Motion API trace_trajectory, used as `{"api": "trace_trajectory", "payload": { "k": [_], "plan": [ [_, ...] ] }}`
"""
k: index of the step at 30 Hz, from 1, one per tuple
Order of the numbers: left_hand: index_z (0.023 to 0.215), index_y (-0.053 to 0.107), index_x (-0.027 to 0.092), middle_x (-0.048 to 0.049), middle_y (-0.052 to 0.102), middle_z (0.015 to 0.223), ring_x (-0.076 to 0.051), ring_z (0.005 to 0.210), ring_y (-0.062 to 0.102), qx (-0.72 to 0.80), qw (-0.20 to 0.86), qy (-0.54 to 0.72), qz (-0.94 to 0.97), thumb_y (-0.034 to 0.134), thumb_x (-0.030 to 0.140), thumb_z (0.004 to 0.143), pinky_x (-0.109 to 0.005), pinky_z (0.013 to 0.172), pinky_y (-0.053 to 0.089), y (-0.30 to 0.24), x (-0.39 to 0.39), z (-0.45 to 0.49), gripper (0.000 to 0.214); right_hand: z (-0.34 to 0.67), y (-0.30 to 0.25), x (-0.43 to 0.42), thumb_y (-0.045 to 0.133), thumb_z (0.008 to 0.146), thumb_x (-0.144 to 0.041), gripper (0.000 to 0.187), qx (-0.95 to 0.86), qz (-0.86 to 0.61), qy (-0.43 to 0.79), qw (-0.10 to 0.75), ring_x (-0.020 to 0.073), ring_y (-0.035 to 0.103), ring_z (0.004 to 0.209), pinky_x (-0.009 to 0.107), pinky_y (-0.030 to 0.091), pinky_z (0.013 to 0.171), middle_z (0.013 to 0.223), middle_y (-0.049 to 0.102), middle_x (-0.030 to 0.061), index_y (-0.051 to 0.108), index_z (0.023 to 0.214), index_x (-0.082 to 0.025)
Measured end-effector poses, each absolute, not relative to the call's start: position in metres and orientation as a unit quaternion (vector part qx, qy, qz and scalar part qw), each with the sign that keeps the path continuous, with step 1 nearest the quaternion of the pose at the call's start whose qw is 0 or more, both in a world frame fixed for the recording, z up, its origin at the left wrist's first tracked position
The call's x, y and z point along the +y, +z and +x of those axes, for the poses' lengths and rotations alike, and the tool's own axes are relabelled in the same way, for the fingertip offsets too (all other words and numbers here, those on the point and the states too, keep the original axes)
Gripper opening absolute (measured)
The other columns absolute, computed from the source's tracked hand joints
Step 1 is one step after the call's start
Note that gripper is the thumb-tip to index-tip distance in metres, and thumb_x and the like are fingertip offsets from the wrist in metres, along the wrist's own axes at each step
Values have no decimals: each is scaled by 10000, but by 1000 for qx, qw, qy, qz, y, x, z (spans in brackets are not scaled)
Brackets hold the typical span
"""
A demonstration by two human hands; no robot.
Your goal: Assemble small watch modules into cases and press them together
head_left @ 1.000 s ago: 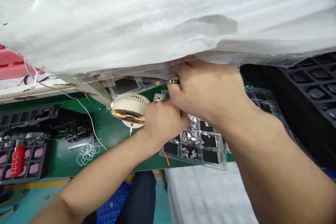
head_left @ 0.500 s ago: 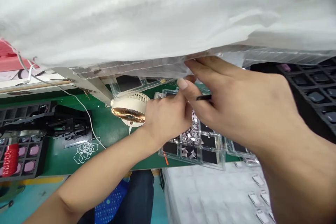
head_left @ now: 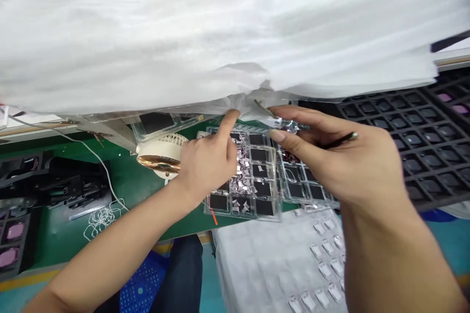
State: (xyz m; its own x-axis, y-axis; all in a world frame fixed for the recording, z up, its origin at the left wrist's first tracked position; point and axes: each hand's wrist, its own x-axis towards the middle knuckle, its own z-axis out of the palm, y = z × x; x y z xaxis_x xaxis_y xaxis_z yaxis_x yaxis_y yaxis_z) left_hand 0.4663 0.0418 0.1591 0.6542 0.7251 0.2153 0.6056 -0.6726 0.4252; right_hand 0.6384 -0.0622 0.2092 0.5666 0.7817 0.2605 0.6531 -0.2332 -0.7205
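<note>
At 5 o'clock, closest to you, a white padded sheet (head_left: 253,259) holds rows of little pale pieces (head_left: 324,270). Next, on your green worktop (head_left: 123,161), a clear tray (head_left: 277,208) of shiny bits sits at 6 o'clock. Near the middle, your left hand (head_left: 209,164) points one finger up by the plastic's bottom edge; its other fingers curl, and I can't tell if they grip anything. At 3 o'clock, your half-open right hand (head_left: 363,166) holds a thin dark stick (head_left: 343,140). The big white plastic (head_left: 183,34) fills 12 o'clock.
</note>
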Motion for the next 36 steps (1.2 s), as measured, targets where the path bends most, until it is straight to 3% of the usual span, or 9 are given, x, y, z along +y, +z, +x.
{"api": "trace_trajectory", "payload": {
  "k": [2,4,8,11,16,20,27,33,36],
  "plan": [
    [1627,437,274,14,662,594,-218,509,615,372,160,188,895,489,243,1013,-328,528,395,159,42,466,616,638,203,-60,873,886,-398,267,-436,-797,52,414,83,317,420,256,231,408,501,490,-78,856,1127,-284],
    [1618,450,272,18,639,572,-223,496,600,371,161,192,894,474,249,1018,-334,518,364,160,43,465,601,637,197,-58,858,900,-385,200,-431,-802,19,414,89,323,420,260,263,421,481,434,-84,854,1062,-268],
    [1586,485,262,38,577,522,-211,454,549,359,183,198,894,450,265,1027,-336,495,291,165,45,463,560,638,191,-56,824,938,-352,278,-506,-770,-41,385,164,669,634,291,508,571,849,779,14,818,1204,-270],
    [1576,493,228,48,544,510,-195,429,497,351,212,193,891,447,281,1033,-335,488,267,169,47,462,548,637,189,-57,794,974,-320,265,-554,-737,-52,383,238,783,970,340,616,814,1167,816,52,808,1233,-266],
    [1551,509,181,39,548,552,-175,433,443,351,250,176,885,423,318,1051,-341,492,257,174,49,460,525,639,184,-60,831,947,-382,176,-418,-773,5,477,205,772,762,341,632,703,989,834,17,844,1097,-290],
    [1512,546,169,46,515,545,-175,447,434,357,270,192,873,425,339,1052,-341,508,280,178,49,462,505,645,183,-60,822,950,-428,210,-370,-766,13,525,252,795,848,389,660,766,978,829,32,843,1090,-274],
    [1457,605,197,38,578,577,-163,479,477,356,291,244,854,443,330,1063,-334,546,347,182,49,465,446,638,199,-64,664,1021,-236,286,-573,-724,-109,369,285,762,1175,435,624,1053,1301,777,48,791,1271,-289],
    [1557,511,317,52,667,652,-145,515,567,335,332,283,835,431,358,1108,-308,576,440,180,38,453,457,628,194,-69,785,965,-244,502,-617,-714,-187,273,331,749,1215,423,644,940,1418,720,62,676,1451,-307],
    [1595,434,315,52,681,674,-137,505,574,368,320,304,818,440,358,1109,-295,569,474,175,28,435,488,629,185,-66,772,974,-235,441,-605,-716,-214,275,320,763,1178,421,630,918,1362,752,49,708,1398,-342]
  ]
}}
